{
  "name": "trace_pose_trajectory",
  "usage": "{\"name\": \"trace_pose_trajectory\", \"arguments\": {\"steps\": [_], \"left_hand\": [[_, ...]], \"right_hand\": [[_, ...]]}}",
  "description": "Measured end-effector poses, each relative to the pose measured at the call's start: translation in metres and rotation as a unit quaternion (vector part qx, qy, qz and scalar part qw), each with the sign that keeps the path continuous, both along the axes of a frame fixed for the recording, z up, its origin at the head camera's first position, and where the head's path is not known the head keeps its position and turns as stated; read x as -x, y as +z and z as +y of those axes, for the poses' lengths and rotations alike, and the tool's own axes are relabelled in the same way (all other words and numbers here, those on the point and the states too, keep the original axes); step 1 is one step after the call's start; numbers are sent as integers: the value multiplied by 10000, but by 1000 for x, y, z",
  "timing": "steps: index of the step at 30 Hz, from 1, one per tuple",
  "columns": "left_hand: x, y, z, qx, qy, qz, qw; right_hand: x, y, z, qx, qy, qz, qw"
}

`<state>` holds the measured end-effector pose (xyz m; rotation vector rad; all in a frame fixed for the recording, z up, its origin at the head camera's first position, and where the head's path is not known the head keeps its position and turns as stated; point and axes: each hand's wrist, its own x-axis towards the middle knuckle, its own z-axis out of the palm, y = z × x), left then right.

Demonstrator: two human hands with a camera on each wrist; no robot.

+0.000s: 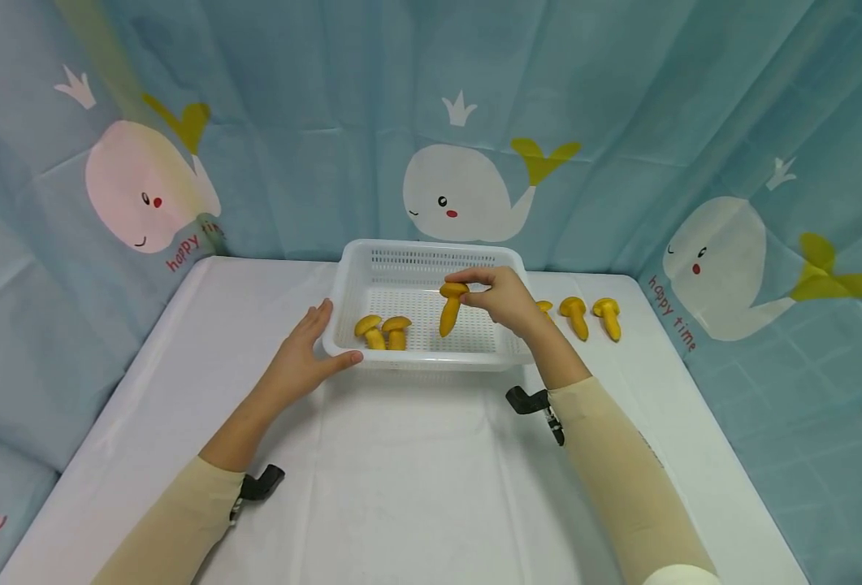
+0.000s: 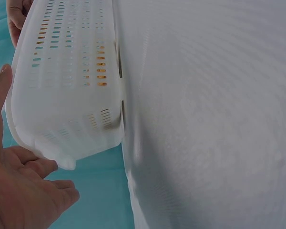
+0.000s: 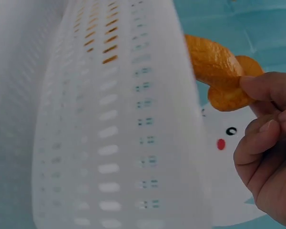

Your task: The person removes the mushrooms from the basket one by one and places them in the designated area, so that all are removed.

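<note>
A white plastic basket (image 1: 431,359) with slotted walls stands at the back of the table. My right hand (image 1: 502,299) is over its right half and pinches a yellow toy mushroom (image 1: 448,313) by its cap, stem pointing down. In the right wrist view, the mushroom (image 3: 212,59) shows behind the basket's rim, with thumb and fingertips at the cap. Two more mushrooms (image 1: 369,329) lie inside the basket at the left. My left hand (image 1: 301,355) rests at the basket's front left corner, thumb on the front rim, fingers extended along the left side.
Right of the basket several yellow mushrooms (image 1: 573,317) lie in a row on the white tablecloth (image 1: 401,479); one is partly hidden by my right hand. A blue curtain (image 1: 292,162) with whale prints hangs behind and at both sides.
</note>
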<state>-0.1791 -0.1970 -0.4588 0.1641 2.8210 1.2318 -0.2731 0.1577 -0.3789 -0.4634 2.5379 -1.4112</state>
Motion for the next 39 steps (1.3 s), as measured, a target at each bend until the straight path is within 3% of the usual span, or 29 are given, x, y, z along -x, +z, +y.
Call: {"name": "trace_pose_trajectory", "arguments": {"steps": [9, 17, 35, 39], "left_hand": [[1, -2, 1, -28, 34, 60, 10000], [1, 0, 2, 0, -37, 62, 10000], [-2, -1, 2, 60, 31, 21, 10000], [-3, 0, 1, 57, 41, 19, 10000]], "right_hand": [[-14, 29, 28, 140, -43, 132, 9998], [-26, 44, 61, 108, -212, 82, 9997], [-47, 42, 128, -301, -599, 122, 9977], [-51, 37, 141, -199, -517, 203, 9983]]}}
